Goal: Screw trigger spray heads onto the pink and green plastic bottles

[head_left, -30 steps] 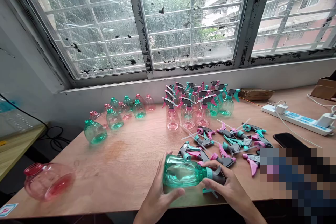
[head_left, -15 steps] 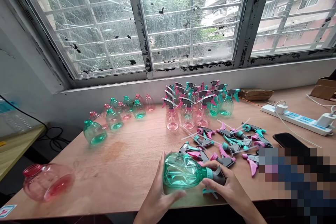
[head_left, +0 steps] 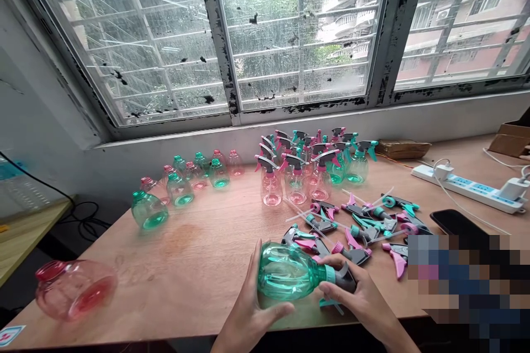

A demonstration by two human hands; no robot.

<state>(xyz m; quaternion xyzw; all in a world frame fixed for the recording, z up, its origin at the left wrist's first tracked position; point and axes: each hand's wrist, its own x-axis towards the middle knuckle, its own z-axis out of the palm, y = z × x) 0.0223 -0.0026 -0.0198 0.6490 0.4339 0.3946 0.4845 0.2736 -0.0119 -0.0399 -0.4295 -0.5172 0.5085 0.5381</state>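
Observation:
A green see-through spray bottle (head_left: 287, 271) lies on its side in the air between my hands, over the table's front edge. My left hand (head_left: 252, 300) cups its base, palm against the bottom and thumb stretched out below. At the neck, my right hand (head_left: 351, 287) grips the grey and teal trigger sprayer (head_left: 340, 277) between thumb and fingers. The sprayer's collar sits against the bottle's mouth; how far it is screwed on I cannot tell. Just behind lies a heap of loose pink, teal and grey trigger sprayers (head_left: 358, 226) with thin tubes.
Bottles with sprayers (head_left: 296, 179) stand grouped at the back. Several open bottles (head_left: 181, 190) line the left side, and a pink bottle (head_left: 77, 290) is at the front left. A power strip (head_left: 467, 185), a phone (head_left: 457, 223) and a cardboard box (head_left: 513, 138) are at right.
The green bottle has turned a little about its long axis; its ribs and reflections look different. Both hands stay in nearly the same place.

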